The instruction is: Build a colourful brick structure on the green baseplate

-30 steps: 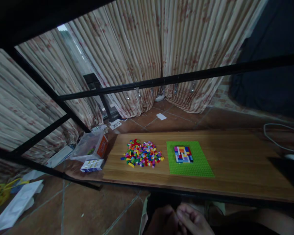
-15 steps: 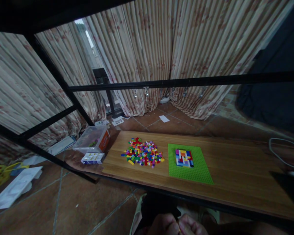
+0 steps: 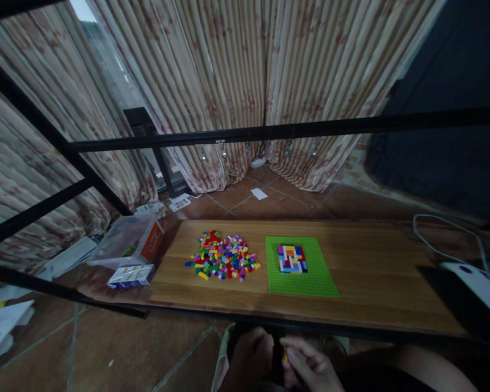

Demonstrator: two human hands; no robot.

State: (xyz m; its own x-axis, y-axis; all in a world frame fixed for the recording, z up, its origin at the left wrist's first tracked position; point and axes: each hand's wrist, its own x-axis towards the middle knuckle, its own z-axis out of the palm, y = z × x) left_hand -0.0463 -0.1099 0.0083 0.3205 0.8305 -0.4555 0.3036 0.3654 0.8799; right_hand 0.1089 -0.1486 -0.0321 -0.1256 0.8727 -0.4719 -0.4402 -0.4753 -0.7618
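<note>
At the far left, a clear box (image 3: pixel 124 242) and a carton (image 3: pixel 131 276) sit just beyond the left end of the table (image 3: pixel 384 272). Next comes the pile (image 3: pixel 224 258) of loose bricks, with a band of wood between it and that end, and wood also along its far and near sides. Below the front edge in view, on the person's side, is the left hand (image 3: pixel 253 351), its fingers curled; I cannot tell whether it holds anything. A gap parts it from the right hand (image 3: pixel 304 362), which pinches a yellow piece (image 3: pixel 286 355) narrowly between thumb and fingers, also on the near side of that edge. Above the hands in view lies the green plate (image 3: pixel 322 280), set apart from the pile by a narrow strip of wood. Rightward the wood runs on to a dark slab (image 3: pixel 443 294) and a white device (image 3: pixel 476 286) with a cable (image 3: pixel 420 234). A black bar (image 3: pixel 212 137) crosses the view beyond the table.

The yellow piece is small and mostly covered by the fingers, so its shape is hard to tell. On the plate, the mosaic (image 3: pixel 293 258) is a roughly square patch of bricks in pink, white, yellow, orange, red and blue, with studs showing all round it.
</note>
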